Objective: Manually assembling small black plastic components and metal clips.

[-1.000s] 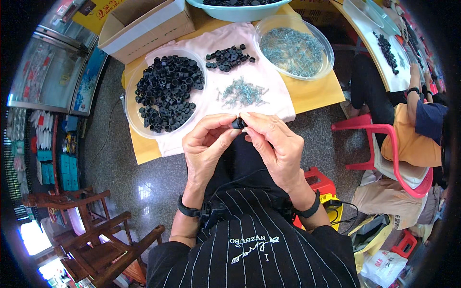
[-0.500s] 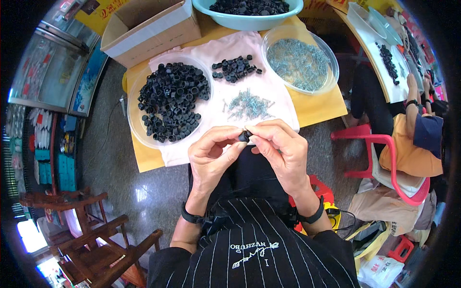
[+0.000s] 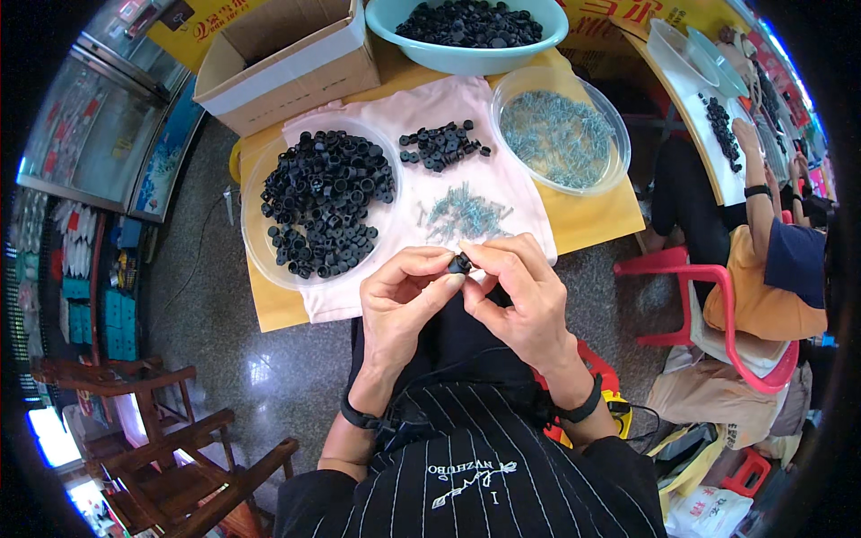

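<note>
Speckled grey floor [image 3: 206, 296] all round, with a dark wooden chair [image 3: 170, 439] at lower left and a co-worker [image 3: 796, 264] seated at another table on the right. Ahead, a yellow-covered table [image 3: 587, 208] with a pink cloth [image 3: 527, 204] across it. On the left, a clear round tub [image 3: 256, 220] full of black caps; on the right, a similar tub [image 3: 583, 188] of silvery screws. Between them, a loose heap of black parts [image 3: 446, 146] above a small pile of screws [image 3: 465, 215]. Behind, a cardboard box [image 3: 305, 81] and a pale blue basin [image 3: 484, 63] of more black pieces. Near the cloth's front edge, pinched between thumb and fingertips of both left hand [image 3: 404, 300] and right hand [image 3: 522, 287], a small black piece [image 3: 458, 264], partly covered, too small for detail.
</note>
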Available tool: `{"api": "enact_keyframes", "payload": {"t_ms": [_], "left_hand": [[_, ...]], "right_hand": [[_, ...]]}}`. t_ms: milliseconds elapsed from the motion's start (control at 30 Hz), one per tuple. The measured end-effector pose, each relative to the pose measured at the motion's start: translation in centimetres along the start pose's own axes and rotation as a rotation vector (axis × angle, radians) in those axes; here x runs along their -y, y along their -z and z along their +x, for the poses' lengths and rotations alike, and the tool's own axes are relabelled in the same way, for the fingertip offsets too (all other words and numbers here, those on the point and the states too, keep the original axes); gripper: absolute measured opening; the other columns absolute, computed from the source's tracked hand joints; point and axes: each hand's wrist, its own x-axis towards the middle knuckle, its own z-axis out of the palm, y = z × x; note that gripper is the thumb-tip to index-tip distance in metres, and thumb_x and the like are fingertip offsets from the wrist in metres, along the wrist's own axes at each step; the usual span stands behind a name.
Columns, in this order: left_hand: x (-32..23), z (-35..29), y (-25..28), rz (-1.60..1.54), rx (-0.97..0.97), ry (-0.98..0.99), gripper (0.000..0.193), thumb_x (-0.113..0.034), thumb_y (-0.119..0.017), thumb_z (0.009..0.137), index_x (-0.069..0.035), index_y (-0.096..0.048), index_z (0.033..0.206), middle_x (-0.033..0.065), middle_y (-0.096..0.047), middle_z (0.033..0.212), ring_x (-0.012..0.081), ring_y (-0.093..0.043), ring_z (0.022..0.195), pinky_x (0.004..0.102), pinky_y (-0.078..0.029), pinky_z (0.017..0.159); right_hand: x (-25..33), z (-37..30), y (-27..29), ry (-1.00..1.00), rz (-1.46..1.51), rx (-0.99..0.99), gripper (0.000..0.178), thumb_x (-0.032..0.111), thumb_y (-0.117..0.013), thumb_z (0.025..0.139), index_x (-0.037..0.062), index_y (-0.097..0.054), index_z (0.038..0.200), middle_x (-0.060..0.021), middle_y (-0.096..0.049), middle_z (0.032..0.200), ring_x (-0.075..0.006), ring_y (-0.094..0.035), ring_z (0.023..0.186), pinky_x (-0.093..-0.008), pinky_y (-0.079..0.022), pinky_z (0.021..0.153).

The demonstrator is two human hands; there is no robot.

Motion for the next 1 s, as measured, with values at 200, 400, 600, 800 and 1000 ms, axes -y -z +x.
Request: {"api": "enact_keyframes", "payload": {"t_ms": [200, 400, 600, 800, 1000], "left_hand": [[0.4, -0.2, -0.2, -0.068, -0.004, 0.090, 0.019, 0.007, -0.069, 0.080, 0.000, -0.068, 0.097, 0.0099, -0.064, 0.105, 0.0144, -0.062, 0.095, 0.0269, -0.051, 0.086], [0.9, -0.7, -1.3, -0.121, -0.062, 0.105, 0.016, 0.007, -0.070, 0.079, -0.001, -0.069, 0.093, 0.0102, -0.065, 0.105, 0.0143, -0.063, 0.094, 0.0268, -0.051, 0.087], [1.1, -0.8, -1.9, -0.115, -0.079, 0.110, 0.017, 0.007, -0.069, 0.080, 0.000, -0.068, 0.095, 0.0104, -0.065, 0.104, 0.0146, -0.063, 0.095, 0.0260, -0.051, 0.087], [-0.8, -0.1, -0.8, 0.082, -0.070, 0.092, 0.030, 0.006, -0.067, 0.082, 0.004, -0.061, 0.112, 0.0091, -0.064, 0.106, 0.0150, -0.062, 0.097, 0.0266, -0.051, 0.088], [-4.8, 1.4, 6.1, 0.868, -0.296, -0.105, 0.017, -0.002, -0.067, 0.084, 0.002, -0.067, 0.100, 0.0078, -0.066, 0.093, 0.0118, -0.062, 0.083, 0.0243, -0.049, 0.074]], "right_hand": [[-0.5, -0.2, 0.4, 0.006, -0.011, 0.014, 0.041, -0.008, -0.071, 0.065, 0.0008, -0.061, 0.104, -0.0105, -0.061, 0.091, -0.0264, -0.058, 0.079, -0.0333, -0.050, 0.066], [-0.6, -0.5, 0.7, 0.047, -0.059, -0.022, 0.038, -0.008, -0.073, 0.068, 0.0011, -0.065, 0.104, -0.0094, -0.062, 0.091, -0.0165, -0.059, 0.073, -0.0250, -0.050, 0.057], [-1.0, -1.1, 1.0, 0.021, -0.023, -0.013, 0.033, -0.004, -0.074, 0.071, 0.0006, -0.065, 0.102, -0.0090, -0.062, 0.091, -0.0159, -0.059, 0.073, -0.0249, -0.050, 0.059], [-1.8, 0.2, 0.3, -0.188, 0.191, -0.048, 0.029, -0.003, -0.072, 0.076, 0.0017, -0.065, 0.104, -0.0088, -0.062, 0.095, -0.0130, -0.061, 0.071, -0.0241, -0.052, 0.058], [-3.8, 5.2, 2.1, -0.287, -0.066, 0.132, 0.022, 0.004, -0.071, 0.079, 0.0002, -0.067, 0.100, -0.0059, -0.063, 0.085, -0.0108, -0.057, 0.070, -0.0231, -0.046, 0.059]]}}
